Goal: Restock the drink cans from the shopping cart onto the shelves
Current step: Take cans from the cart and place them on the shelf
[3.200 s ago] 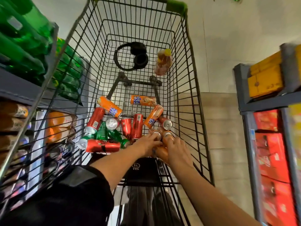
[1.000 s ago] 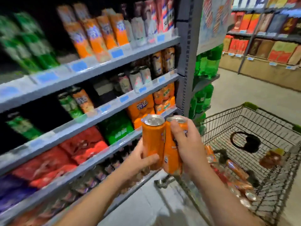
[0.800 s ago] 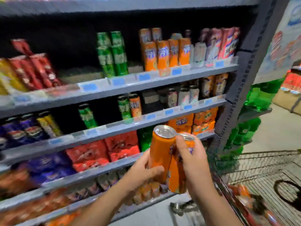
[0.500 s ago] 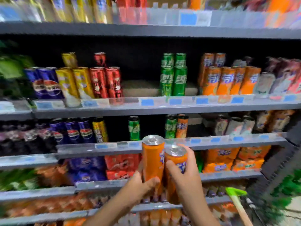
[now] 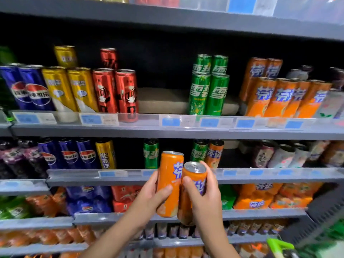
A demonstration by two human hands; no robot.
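Before the stocked shelves (image 5: 167,130), I'm gripping two upright, touching orange cans: left hand (image 5: 149,200) holding one (image 5: 169,183), right hand (image 5: 206,198) the other (image 5: 193,175).

The two tall orange aluminium drink cans (image 5: 170,183), gripped one per hand, are now out of the wire shopping cart and raised before the grey metal shelves (image 5: 167,130), facing them squarely.

Two hands (image 5: 149,198) hold two orange cans (image 5: 170,183); shelved cans too blurred to count.
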